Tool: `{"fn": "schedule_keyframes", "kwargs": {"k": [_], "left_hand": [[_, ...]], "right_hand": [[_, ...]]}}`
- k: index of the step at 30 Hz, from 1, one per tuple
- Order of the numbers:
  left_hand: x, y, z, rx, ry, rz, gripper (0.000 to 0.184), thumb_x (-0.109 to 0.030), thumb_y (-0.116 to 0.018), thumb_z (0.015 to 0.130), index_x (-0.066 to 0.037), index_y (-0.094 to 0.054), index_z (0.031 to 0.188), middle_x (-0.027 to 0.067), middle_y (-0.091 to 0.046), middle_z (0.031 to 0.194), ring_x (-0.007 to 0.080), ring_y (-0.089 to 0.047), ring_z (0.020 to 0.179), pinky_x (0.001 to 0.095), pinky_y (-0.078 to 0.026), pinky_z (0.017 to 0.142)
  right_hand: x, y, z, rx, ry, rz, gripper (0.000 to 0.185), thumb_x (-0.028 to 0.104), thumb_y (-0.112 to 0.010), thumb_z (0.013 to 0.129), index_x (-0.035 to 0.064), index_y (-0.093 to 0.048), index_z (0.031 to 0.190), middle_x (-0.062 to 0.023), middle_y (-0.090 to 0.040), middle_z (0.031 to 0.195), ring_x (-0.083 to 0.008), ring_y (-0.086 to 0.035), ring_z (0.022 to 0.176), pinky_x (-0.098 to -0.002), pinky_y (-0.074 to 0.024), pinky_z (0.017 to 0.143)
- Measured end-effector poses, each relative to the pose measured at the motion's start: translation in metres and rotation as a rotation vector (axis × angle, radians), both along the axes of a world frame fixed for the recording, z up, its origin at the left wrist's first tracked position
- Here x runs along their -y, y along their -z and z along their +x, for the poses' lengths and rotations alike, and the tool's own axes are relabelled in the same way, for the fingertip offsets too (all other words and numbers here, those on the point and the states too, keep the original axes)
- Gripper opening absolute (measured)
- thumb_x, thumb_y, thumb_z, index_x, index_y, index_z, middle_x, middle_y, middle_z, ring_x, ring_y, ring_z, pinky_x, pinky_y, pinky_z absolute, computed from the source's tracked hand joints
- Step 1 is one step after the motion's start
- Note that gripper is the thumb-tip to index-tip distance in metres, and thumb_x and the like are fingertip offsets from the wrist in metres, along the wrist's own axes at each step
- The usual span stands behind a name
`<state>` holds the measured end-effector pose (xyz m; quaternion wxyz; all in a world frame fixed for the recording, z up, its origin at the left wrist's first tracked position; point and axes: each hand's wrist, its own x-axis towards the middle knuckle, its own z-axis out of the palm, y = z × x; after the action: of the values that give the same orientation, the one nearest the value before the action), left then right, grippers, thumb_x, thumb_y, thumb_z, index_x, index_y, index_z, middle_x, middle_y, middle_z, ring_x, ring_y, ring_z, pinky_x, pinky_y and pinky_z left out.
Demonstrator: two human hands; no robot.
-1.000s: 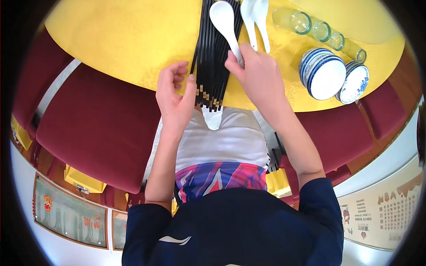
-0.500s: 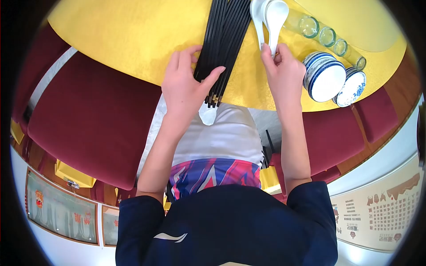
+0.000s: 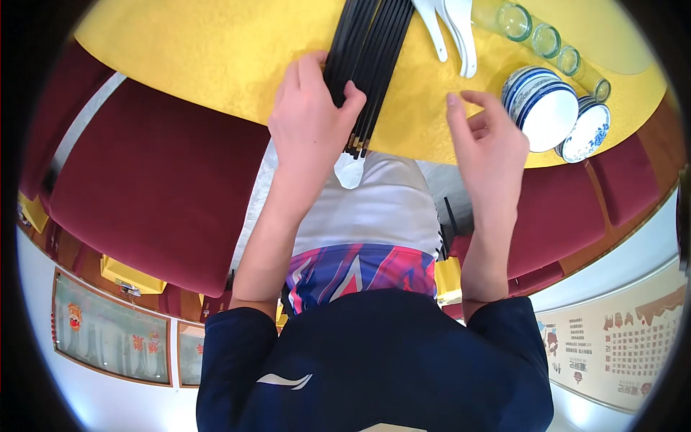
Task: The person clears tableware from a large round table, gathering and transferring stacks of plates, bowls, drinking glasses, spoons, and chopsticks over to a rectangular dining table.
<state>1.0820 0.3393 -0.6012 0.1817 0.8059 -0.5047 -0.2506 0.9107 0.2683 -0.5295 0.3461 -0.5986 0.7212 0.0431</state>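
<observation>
A bundle of black chopsticks (image 3: 385, 61) lies lengthwise at the edge of the yellow table, some tips hanging slightly past it. My left hand (image 3: 309, 122) is closed around the bundle's left side, its thumb across the top; the curled fingers are partly hidden. My right hand (image 3: 489, 137) hovers over the table edge, thumb and forefinger apart, holding nothing. Just beyond it lie white spoons (image 3: 461, 39), handles toward me. To its right are a stack of blue-and-white bowls (image 3: 548, 119) on their side and blue-patterned small plates (image 3: 586, 133).
A row of clear glasses (image 3: 546, 41) lies behind the bowls on the yellow table (image 3: 201, 57). Dark red chairs (image 3: 151, 180) stand close on both sides of me. A white, pointed object (image 3: 350, 173) shows beneath the chopstick tips.
My right hand has let go of the spoons and drawn back to the right. My left thumb has closed in over the chopsticks, and a gap now shows within the bundle.
</observation>
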Motion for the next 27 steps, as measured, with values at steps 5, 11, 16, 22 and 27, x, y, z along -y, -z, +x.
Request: {"fn": "schedule_keyframes", "kwargs": {"k": [5, 11, 16, 22, 27], "left_hand": [[0.007, 0.0, 0.007, 0.022, 0.03, 0.047, 0.03, -0.013, -0.067, 0.075, 0.0, -0.056, 0.099, 0.0145, -0.061, 0.086, 0.0335, -0.063, 0.07, 0.0408, -0.052, 0.059], [0.011, -0.004, 0.014, 0.013, 0.077, 0.17, 0.023, -0.012, -0.065, 0.076, 0.001, -0.055, 0.094, 0.0162, -0.06, 0.077, 0.0359, -0.061, 0.064, 0.0414, -0.051, 0.058], [0.015, -0.02, 0.038, -0.242, 0.02, 0.357, 0.018, -0.013, -0.06, 0.084, 0.003, -0.054, 0.091, 0.0172, -0.061, 0.075, 0.0322, -0.06, 0.058, 0.0398, -0.048, 0.055], [-0.018, -0.032, 0.067, -1.267, -0.203, 0.375, 0.016, -0.012, -0.041, 0.1, 0.001, -0.05, 0.102, 0.0138, -0.066, 0.093, 0.0185, -0.065, 0.088, 0.0304, -0.052, 0.078], [-0.031, -0.041, 0.057, -1.604, -0.183, 0.396, 0.038, -0.006, -0.044, 0.097, 0.007, -0.041, 0.133, 0.0173, -0.06, 0.118, 0.0223, -0.062, 0.106, 0.0351, -0.052, 0.091]], "right_hand": [[-0.031, 0.016, 0.013, 0.178, -0.082, 0.086, 0.029, 0.024, -0.068, 0.084, -0.0024, -0.063, 0.095, -0.0134, -0.055, 0.053, -0.028, -0.06, 0.049, -0.0368, -0.0468, 0.05], [-0.037, 0.026, 0.019, 0.277, -0.142, 0.088, 0.025, 0.021, -0.066, 0.085, -0.0032, -0.062, 0.092, -0.0143, -0.054, 0.054, -0.0294, -0.059, 0.05, -0.0392, -0.0463, 0.05], [-0.034, 0.028, 0.018, 0.262, -0.139, 0.037, 0.02, 0.019, -0.065, 0.086, -0.0006, -0.062, 0.09, -0.0138, -0.056, 0.055, -0.0287, -0.059, 0.05, -0.038, -0.0451, 0.049], [-0.023, 0.019, 0.03, 0.482, -0.039, 0.086, 0.019, 0.018, -0.068, 0.085, -0.0003, -0.064, 0.089, -0.0086, -0.057, 0.058, -0.0181, -0.054, 0.046, -0.0305, -0.0413, 0.046], [-0.03, 0.032, 0.056, 0.987, 0.046, 0.062, 0.022, 0.018, -0.068, 0.087, -0.0023, -0.063, 0.092, -0.0054, -0.061, 0.068, -0.0095, -0.053, 0.05, -0.0258, -0.0405, 0.046]]}}
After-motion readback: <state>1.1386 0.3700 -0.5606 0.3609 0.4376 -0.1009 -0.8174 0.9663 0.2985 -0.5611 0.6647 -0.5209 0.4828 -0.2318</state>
